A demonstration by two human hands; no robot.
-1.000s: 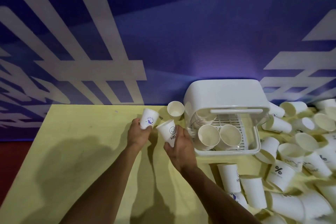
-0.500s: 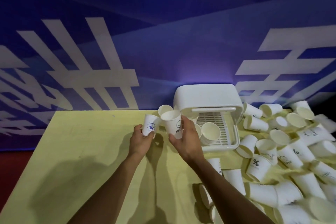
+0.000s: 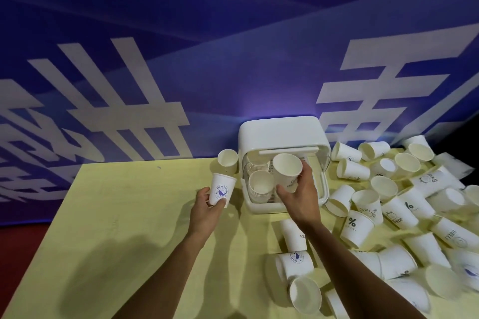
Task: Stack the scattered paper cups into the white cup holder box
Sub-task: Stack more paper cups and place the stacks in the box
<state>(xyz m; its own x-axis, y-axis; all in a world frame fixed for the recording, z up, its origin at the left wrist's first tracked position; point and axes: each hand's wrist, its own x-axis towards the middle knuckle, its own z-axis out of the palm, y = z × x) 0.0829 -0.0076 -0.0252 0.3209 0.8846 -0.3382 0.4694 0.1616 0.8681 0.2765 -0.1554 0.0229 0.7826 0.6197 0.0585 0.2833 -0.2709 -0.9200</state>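
At the box [image 3: 282, 134] mouth, right hand [image 3: 300, 197] fingers clamp a tilted cup [image 3: 286, 169]; left hand [image 3: 204, 212] fingers clamp a printed cup [image 3: 221, 189] further left.

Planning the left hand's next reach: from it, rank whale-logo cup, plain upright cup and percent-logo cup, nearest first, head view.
1. Whale-logo cup: held in the left hand.
2. Plain upright cup: just beyond, beside the box.
3. Percent-logo cup: far right.

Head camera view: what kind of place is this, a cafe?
Likely an event or demo booth: a blue banner with big white characters backs a yellow table heaped with loose paper cups beside a white cup holder box.
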